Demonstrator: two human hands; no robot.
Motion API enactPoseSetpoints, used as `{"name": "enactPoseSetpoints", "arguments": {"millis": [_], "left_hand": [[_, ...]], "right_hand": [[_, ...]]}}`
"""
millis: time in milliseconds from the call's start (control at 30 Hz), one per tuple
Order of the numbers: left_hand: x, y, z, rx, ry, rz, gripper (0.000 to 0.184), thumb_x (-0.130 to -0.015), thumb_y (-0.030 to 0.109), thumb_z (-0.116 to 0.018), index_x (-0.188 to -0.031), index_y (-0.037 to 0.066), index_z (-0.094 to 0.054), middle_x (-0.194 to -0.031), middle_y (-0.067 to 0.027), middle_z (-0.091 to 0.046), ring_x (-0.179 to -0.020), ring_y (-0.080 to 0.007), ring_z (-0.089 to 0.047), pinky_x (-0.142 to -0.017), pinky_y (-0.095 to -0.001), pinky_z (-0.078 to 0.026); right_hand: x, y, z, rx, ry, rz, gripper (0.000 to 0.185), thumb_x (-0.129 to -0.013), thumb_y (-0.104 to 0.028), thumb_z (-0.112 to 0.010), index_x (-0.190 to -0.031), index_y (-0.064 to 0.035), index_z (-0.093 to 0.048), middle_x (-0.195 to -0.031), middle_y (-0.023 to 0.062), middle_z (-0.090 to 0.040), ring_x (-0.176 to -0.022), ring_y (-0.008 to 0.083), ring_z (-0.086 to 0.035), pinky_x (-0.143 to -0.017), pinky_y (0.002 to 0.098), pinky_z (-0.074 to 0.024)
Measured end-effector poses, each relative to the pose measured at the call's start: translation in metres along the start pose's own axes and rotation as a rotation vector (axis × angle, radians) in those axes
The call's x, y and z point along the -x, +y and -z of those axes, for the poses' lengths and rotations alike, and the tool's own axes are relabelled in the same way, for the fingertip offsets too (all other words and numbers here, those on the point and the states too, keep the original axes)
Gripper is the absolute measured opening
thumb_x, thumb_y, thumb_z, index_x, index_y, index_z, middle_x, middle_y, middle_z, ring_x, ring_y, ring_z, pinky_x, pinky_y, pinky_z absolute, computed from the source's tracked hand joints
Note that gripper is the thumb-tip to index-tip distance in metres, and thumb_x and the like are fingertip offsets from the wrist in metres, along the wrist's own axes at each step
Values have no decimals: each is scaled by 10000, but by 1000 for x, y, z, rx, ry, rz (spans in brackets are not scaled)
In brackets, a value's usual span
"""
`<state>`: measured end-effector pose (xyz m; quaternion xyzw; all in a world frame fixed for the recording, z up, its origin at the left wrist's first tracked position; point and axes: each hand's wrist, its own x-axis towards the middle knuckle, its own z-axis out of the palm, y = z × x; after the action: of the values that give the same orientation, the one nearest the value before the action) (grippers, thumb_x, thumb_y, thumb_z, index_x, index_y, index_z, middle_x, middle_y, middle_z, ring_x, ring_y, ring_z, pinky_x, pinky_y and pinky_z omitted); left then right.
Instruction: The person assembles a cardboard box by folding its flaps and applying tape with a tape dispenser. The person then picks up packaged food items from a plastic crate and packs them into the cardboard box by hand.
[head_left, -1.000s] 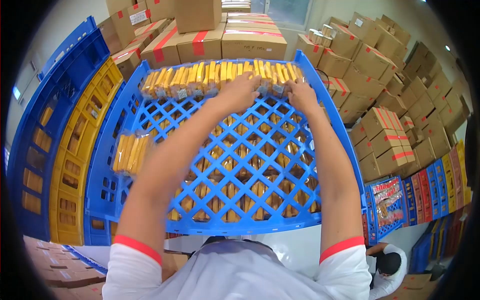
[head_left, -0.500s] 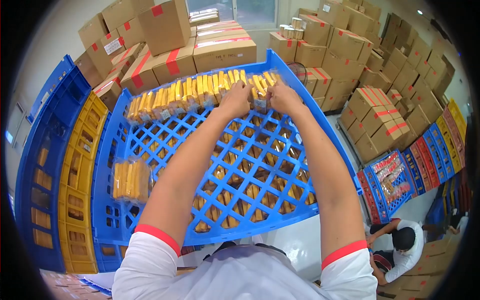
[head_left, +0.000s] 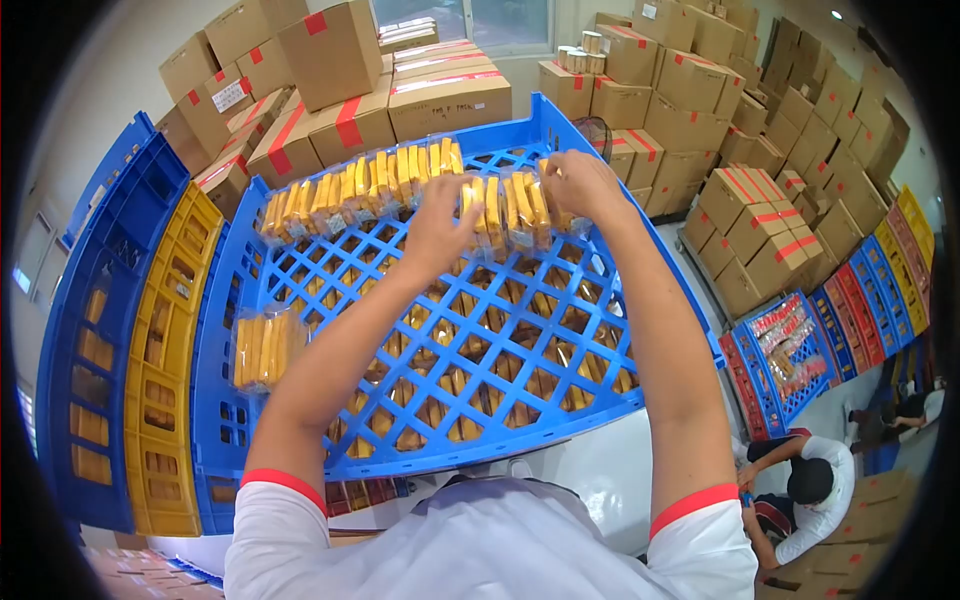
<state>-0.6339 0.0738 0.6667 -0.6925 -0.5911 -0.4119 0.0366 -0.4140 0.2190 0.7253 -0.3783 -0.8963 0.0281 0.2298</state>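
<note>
A short run of clear plastic packs of yellow baked sticks [head_left: 507,212] is squeezed between my two hands, over the lattice floor of a blue plastic crate [head_left: 530,428]. My left hand [head_left: 438,225] presses on its left end, fingers bent around the end pack. Against the right end is my right hand [head_left: 583,187], its fingers curled down and its fingertips partly hidden. A longer row of similar packs [head_left: 365,186] stands along the crate's far wall. Another few packs [head_left: 268,348] sit by the left wall, near my left forearm. More packs show through the lattice below.
Blue and yellow crates [head_left: 165,370] stand upright at the left. Cardboard boxes [head_left: 450,105] are stacked behind the crate, with more boxes [head_left: 755,225] at the right. Another person [head_left: 805,490] crouches at lower right, near a blue crate of packets [head_left: 790,350].
Both hands have drawn the right-end packs nearer to me, out of the far row. Bare lattice now shows behind them. My left hand has also shifted left.
</note>
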Motion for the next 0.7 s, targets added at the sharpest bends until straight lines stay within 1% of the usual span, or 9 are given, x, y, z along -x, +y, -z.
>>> {"name": "enactPoseSetpoints", "arguments": {"millis": [100,167,200,333,433,567,633,667,700], "left_hand": [[-12,-40,-6,-54,139,204,580,-971,363,-664,-1417,27,-512,-1403,-185,-525,-1155,-293,-610,-938,-445,-512],[-22,-40,-13,558,-129,938,610,-984,473,-640,-1417,53,-543,-1394,-167,-576,-1132,-284,-632,-925,-497,-516],[-23,-45,-24,557,-113,934,610,-984,473,-640,-1417,53,-543,-1394,-167,-576,-1132,-284,-632,-925,-497,-516],[-17,-45,-43,526,-351,855,570,-980,518,-634,-1364,97,-614,-1248,-129,-680,-1089,-285,-670,-876,-516,-532],[-3,-22,-34,572,-328,862,528,-970,491,-661,-1330,106,-640,-1180,-91,-709,-1033,-262,-681,-799,-477,-542],[8,-22,-35,569,-217,698,532,-932,391,-731,-1344,73,-619,-1205,-87,-703,-1043,-219,-672,-796,-427,-549],[11,-31,-31,562,69,517,678,-834,255,-827,-1371,-53,-548,-1292,-173,-668,-1134,-266,-665,-950,-391,-538],[10,-33,-25,418,213,394,710,-814,241,-848,-1364,-65,-520,-1275,-190,-664,-1120,-280,-668,-955,-397,-539],[6,2,5,133,166,415,676,-815,248,-854,-1318,-64,-529,-1250,-188,-666,-1117,-275,-664,-972,-392,-532]], "right_hand": [[-7,13,-35,80,91,-174,446,-925,-339,-639,-1239,-23,-637,-1151,248,-705,-1075,415,-677,-938,501,-533],[-13,8,-46,37,-11,-222,571,-935,-406,-639,-1322,7,-561,-1194,274,-680,-1126,421,-656,-966,502,-522],[-16,6,-48,-2,-111,-290,704,-946,-474,-638,-1404,37,-485,-1236,300,-656,-1178,427,-635,-994,503,-511],[-16,-1,-60,-63,-23,-381,875,-922,-580,-625,-1479,65,-428,-1276,288,-658,-1211,408,-640,-1035,481,-496],[-11,12,-61,-130,-225,-430,888,-913,-617,-602,-1436,89,-472,-1267,263,-676,-1199,390,-653,-1033,480,-497],[-1,-3,-54,-187,-162,-310,806,-868,-617,-642,-1368,8,-553,-1268,266,-670,-1175,400,-659,-983,477,-528],[-3,-12,-48,-362,86,-243,794,-850,-601,-699,-1369,-22,-538,-1193,248,-700,-1075,406,-693,-926,492,-544],[2,-23,-30,-503,223,-184,766,-836,-560,-743,-1350,-31,-536,-1162,239,-706,-1067,403,-692,-926,489,-540],[7,-39,-9,-563,381,-154,730,-816,-506,-790,-1321,-39,-547,-1145,223,-710,-1071,397,-686,-943,481,-530]]}}
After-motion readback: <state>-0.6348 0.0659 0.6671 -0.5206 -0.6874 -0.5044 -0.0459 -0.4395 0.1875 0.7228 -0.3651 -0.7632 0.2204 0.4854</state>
